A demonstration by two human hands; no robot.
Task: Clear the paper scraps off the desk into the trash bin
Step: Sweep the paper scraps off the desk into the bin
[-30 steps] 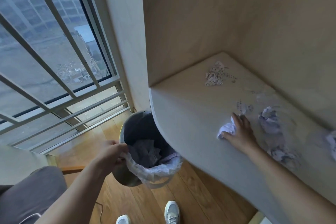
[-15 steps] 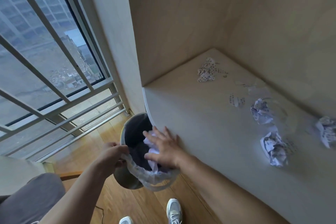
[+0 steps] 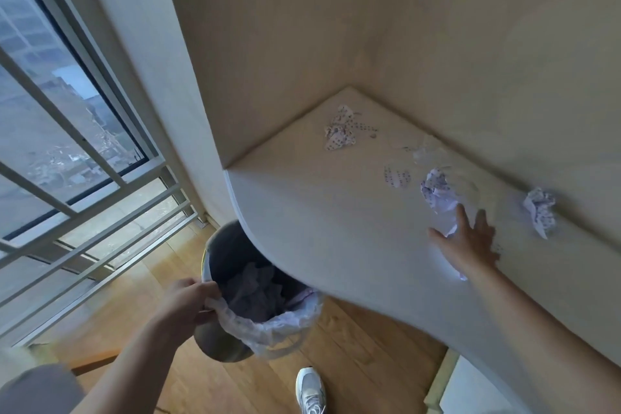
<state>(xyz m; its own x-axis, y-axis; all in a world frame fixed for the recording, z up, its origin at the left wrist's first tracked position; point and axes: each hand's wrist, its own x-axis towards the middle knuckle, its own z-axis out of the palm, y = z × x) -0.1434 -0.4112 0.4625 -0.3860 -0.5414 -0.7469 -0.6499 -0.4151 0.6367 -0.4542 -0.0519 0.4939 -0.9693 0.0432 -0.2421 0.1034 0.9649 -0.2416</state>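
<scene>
The grey trash bin (image 3: 220, 254), lined with a clear plastic bag, stands on the floor under the desk's rounded corner and holds crumpled paper. My left hand (image 3: 188, 299) grips its rim and liner. My right hand (image 3: 468, 240) lies on the pale desk (image 3: 319, 225) with fingers spread, covering a paper scrap (image 3: 451, 229) that peeks out at its edges. A crumpled ball (image 3: 437, 191) sits just beyond my fingertips. Another ball (image 3: 539, 210) lies to the right by the wall. Flat printed scraps (image 3: 339, 131) rest near the back corner, and a small scrap (image 3: 396, 177) lies between.
Wooden wall panels (image 3: 437, 44) enclose the desk at the back and left. A window with a white railing (image 3: 84, 178) fills the left side. My shoe (image 3: 311, 391) stands on the wood floor below the bin.
My right hand left the bin after dropping a scrap and moved back right onto the desk, landing over another scrap. The left hand kept hold of the bin rim.
</scene>
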